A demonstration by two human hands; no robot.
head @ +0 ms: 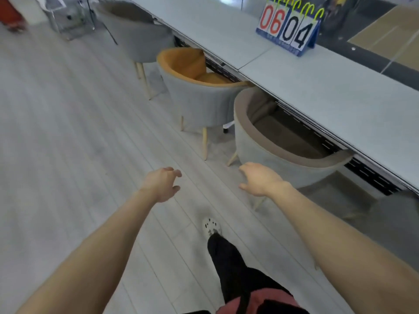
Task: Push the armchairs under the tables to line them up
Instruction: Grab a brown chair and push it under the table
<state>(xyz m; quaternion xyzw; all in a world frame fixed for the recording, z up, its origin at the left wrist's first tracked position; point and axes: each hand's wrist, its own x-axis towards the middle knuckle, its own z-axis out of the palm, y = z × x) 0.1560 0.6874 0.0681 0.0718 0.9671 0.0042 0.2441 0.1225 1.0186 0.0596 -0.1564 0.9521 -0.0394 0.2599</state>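
Observation:
Three round armchairs stand along a long pale table [317,91] on the right. The nearest, grey with a brown lining [267,152], is tucked partly under the table edge. Beyond it sits a grey one with an orange lining [195,98], then a grey one with a dark lining [138,35]. My right hand [260,180] hovers open just in front of the brown-lined chair's back, close to it but holding nothing. My left hand [163,184] hangs open over the floor, apart from any chair.
A flip scoreboard [288,28] reading 06 04 stands on the table. A clear plastic box [70,17] sits on the floor at the far left. My leg and white shoe [210,226] are below the hands. Pale plank floor [68,132] spreads to the left.

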